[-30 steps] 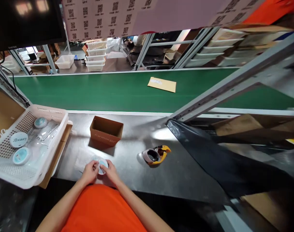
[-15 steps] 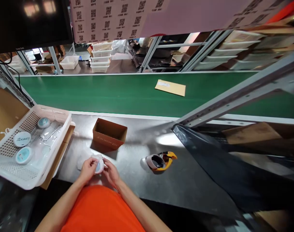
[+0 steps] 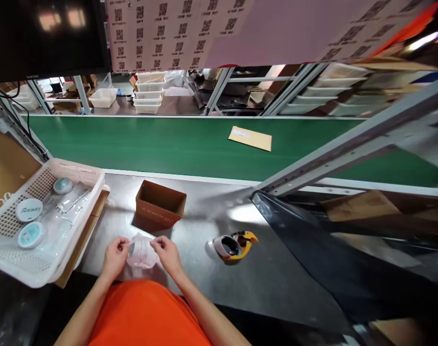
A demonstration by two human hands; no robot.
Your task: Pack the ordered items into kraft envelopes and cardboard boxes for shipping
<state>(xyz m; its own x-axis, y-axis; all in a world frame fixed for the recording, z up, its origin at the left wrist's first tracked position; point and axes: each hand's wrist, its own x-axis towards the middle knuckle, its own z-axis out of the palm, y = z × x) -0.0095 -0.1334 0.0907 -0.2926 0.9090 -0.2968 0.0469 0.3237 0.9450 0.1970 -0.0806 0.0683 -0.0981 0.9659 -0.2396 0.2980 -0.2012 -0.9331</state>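
On the shiny metal table, just near of the open brown box, the left hand and right hand pinch opposite sides of a clear bag, while a green conveyor runs along the far side before white basket stacks.

Monitor: running past the top and left edges. QR sheet: running past the top, its captions showing too small to read. Envelope: bearing label print too small to read. Basket: crossing the left edge. Box: hiding its floor behind its near wall. Bag: blurring its contents. Right-hand trays: blurring.
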